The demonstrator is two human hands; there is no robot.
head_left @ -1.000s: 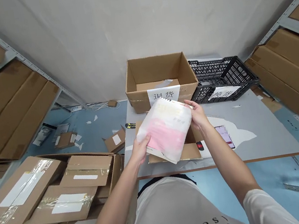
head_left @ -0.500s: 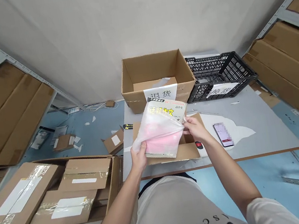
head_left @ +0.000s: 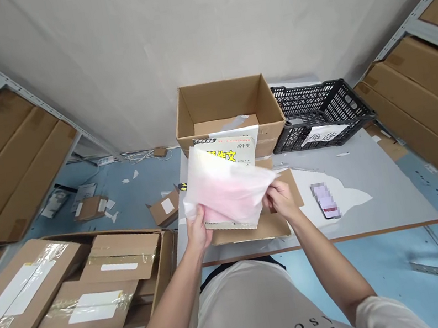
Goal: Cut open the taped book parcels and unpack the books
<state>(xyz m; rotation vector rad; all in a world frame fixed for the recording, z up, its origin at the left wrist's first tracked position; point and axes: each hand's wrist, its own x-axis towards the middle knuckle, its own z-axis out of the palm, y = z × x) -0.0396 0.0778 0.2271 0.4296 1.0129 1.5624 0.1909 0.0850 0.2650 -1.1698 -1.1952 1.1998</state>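
A book (head_left: 246, 154) with a pale cover, yellow lettering and a pink lower part is held up in front of me. My left hand (head_left: 199, 230) grips its lower left side, thumb on top. Over the cover lies a thin whitish see-through wrap (head_left: 224, 181), stretched past the book's right edge. My right hand (head_left: 282, 199) pinches the right end of that wrap. Below the book, an opened cardboard box (head_left: 251, 232) rests on the table, mostly hidden by the book and hands.
Behind the book stands a large cardboard box (head_left: 189, 115), beside a black plastic crate (head_left: 322, 113) with a paper sign. A phone (head_left: 325, 201) lies on white paper at the right. Taped parcels fill a big carton (head_left: 168, 251) at my left. A yellow-black cutter (head_left: 183, 187) shows at the table's left edge.
The book has shifted left and turned more upright. My right hand now stretches the wrap out past the book's right side, and more of the cover's upper right shows.
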